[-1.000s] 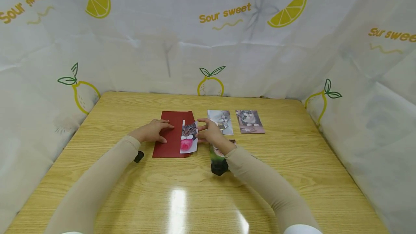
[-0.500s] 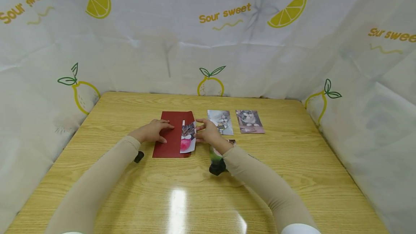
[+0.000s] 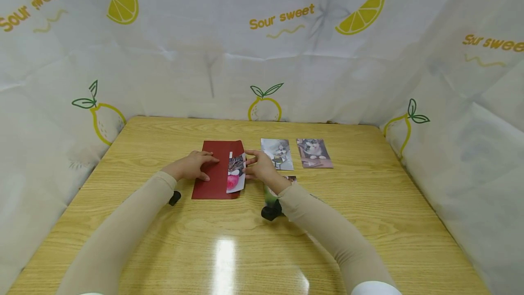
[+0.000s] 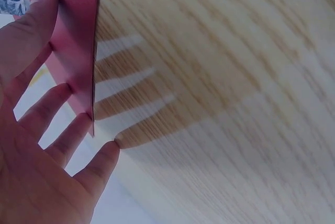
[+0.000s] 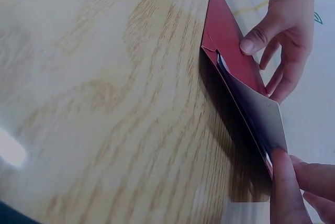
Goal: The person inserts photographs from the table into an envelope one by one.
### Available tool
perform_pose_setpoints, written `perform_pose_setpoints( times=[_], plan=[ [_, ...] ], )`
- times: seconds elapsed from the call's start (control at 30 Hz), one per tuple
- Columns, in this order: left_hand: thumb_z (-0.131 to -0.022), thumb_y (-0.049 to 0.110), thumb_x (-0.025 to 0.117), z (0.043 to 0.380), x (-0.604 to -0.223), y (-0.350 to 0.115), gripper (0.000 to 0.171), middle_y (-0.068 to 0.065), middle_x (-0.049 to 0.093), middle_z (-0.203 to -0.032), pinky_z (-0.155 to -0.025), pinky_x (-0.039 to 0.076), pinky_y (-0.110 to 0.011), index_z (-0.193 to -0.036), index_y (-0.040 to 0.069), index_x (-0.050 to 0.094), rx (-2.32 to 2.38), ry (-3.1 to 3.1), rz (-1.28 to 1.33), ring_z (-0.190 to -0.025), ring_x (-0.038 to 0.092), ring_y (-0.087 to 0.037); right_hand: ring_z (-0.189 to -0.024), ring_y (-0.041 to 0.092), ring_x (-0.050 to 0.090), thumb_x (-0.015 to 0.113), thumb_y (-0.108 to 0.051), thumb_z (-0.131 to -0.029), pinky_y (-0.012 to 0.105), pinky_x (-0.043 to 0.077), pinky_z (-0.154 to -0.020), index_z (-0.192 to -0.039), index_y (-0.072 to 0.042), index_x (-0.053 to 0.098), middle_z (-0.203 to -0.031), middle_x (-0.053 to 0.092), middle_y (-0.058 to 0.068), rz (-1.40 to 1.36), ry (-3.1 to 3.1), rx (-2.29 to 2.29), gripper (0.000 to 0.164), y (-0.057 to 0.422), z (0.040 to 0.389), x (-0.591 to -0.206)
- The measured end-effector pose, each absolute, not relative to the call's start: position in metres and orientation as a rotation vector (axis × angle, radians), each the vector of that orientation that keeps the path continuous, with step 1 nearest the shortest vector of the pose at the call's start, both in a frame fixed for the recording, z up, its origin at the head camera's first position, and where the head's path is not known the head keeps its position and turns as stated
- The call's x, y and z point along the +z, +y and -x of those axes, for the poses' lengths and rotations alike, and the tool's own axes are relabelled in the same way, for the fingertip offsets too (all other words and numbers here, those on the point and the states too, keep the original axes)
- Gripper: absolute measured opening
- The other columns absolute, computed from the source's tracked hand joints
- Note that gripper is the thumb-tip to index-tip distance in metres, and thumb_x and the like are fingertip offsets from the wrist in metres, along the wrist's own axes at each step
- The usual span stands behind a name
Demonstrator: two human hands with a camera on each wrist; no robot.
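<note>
A red envelope lies on the wooden table. My left hand rests on its left part, thumb and fingers spread; the left wrist view shows the fingertips along the red paper. A cat photo with a pink patch sticks out of the envelope's right side, its left part hidden inside. My right hand pinches the photo's right edge. In the right wrist view the photo's pale back bows up from the opening, the right thumb against it and the other fingers behind.
Two more cat photos, one pale and one darker, lie behind and right of my right hand. A greenish photo is partly covered by the right forearm. A white lemon-print cloth hangs behind the table.
The photo has moved slightly left, less of its width showing beside the envelope. My right hand has shifted left with it; the left hand has stayed in place.
</note>
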State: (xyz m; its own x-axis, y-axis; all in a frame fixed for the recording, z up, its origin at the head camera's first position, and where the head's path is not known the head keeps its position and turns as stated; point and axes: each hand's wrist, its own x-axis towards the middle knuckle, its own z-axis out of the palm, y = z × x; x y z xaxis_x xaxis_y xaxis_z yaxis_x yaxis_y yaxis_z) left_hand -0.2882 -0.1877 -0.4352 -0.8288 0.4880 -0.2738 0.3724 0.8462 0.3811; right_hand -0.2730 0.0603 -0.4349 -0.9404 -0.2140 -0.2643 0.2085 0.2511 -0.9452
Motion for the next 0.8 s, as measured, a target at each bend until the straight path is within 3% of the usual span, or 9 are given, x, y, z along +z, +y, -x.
perform_pose_setpoints(
  times=[0.8],
  plan=[
    [-0.086, 0.023, 0.074, 0.2895, -0.4378, -0.1878, 0.063, -0.021, 0.029, -0.155, -0.108, 0.037, -0.053, -0.142, 0.012, 0.049, 0.453, 2.664, -0.638, -0.14, 0.023, -0.046, -0.065, 0.015, 0.062, 0.064, 0.014, -0.085, 0.032, 0.057, -0.057, -0.142, -0.008, 0.048, -0.081, 0.054, 0.005, -0.069, 2.291, -1.66, 0.063, 0.0526, 0.2733, -0.4395]
  ],
)
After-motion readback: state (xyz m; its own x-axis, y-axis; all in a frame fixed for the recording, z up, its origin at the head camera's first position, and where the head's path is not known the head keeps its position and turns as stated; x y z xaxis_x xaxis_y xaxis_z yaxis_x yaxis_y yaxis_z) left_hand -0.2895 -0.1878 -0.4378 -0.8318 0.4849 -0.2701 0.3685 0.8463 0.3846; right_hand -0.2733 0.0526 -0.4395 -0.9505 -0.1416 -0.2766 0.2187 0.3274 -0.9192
